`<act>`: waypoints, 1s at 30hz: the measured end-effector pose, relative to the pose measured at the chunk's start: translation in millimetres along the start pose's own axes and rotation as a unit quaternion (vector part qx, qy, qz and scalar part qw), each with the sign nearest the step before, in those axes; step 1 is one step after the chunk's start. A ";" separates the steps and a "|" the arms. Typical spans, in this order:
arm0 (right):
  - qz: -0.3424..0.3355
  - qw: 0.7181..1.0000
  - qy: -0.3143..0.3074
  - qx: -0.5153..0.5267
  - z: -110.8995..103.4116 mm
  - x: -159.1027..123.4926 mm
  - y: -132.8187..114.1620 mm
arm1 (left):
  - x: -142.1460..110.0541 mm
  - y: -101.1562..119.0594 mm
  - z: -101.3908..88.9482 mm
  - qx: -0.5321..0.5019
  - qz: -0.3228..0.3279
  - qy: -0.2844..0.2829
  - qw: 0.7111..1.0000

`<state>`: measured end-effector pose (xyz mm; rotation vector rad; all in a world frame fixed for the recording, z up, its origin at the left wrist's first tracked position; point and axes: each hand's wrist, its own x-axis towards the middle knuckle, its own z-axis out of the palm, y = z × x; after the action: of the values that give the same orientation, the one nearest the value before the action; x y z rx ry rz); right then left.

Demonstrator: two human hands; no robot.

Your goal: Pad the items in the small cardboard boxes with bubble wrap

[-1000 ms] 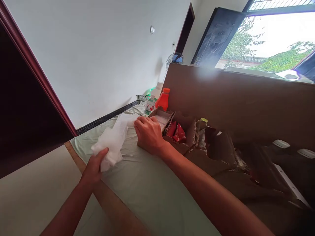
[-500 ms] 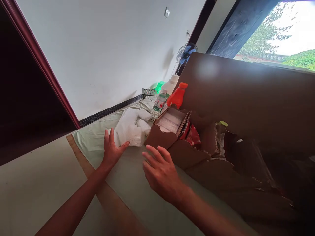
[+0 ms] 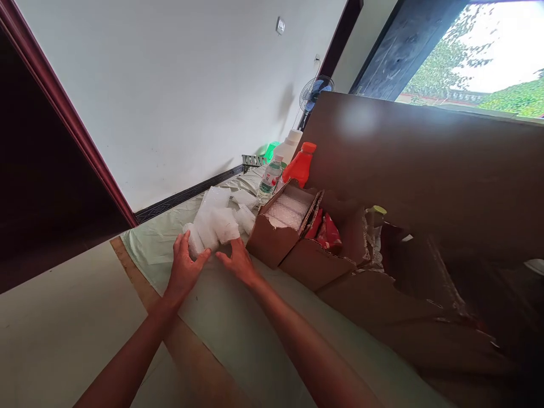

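Low on the floor sheet lies a pile of white bubble-wrapped packages (image 3: 209, 218). My left hand (image 3: 186, 266) is at the near left end of the pile, its fingers along the outer side of a rounded package (image 3: 194, 240) and its thumb in front, closed round it. On the right, my right hand (image 3: 238, 263) grips the near corner of a blockier bubble-wrapped package (image 3: 225, 224); its fingertips are partly hidden there and its thumb points left. Smaller white wrapped pieces (image 3: 245, 217) lie just behind, beside a cardboard box (image 3: 270, 241).
Cardboard boxes (image 3: 317, 260) with torn rims run along the right, one holding red packets (image 3: 328, 232). Behind the wrapped pieces stand a clear bottle (image 3: 269, 181), an orange bottle (image 3: 300, 167) and a white jug (image 3: 287, 147). A fan (image 3: 315, 93) stands farther back.
My right hand has moved left and forward from beside the box onto the blocky package, which now sits tilted. My left hand has closed round the rounded package. The view has shifted slightly.
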<state>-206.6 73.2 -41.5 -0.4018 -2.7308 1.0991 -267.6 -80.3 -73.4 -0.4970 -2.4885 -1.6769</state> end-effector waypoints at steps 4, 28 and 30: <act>-0.020 1.000 0.016 -0.002 2.1 -15.7 12.9 | -4.8 -2.9 -2.4 0.015 0.005 -0.010 1.000; -0.163 0.971 0.115 -0.131 16.4 -126.1 49.4 | 60.7 37.5 58.5 0.314 0.261 -0.087 0.909; -0.160 0.972 0.117 -0.128 16.5 -126.4 48.9 | 67.8 36.9 66.6 0.316 0.245 -0.079 0.913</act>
<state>-81.8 57.0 -94.6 -0.1053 -2.6078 0.5816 -313.0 7.7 -48.9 -1.0726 -2.5149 -0.6240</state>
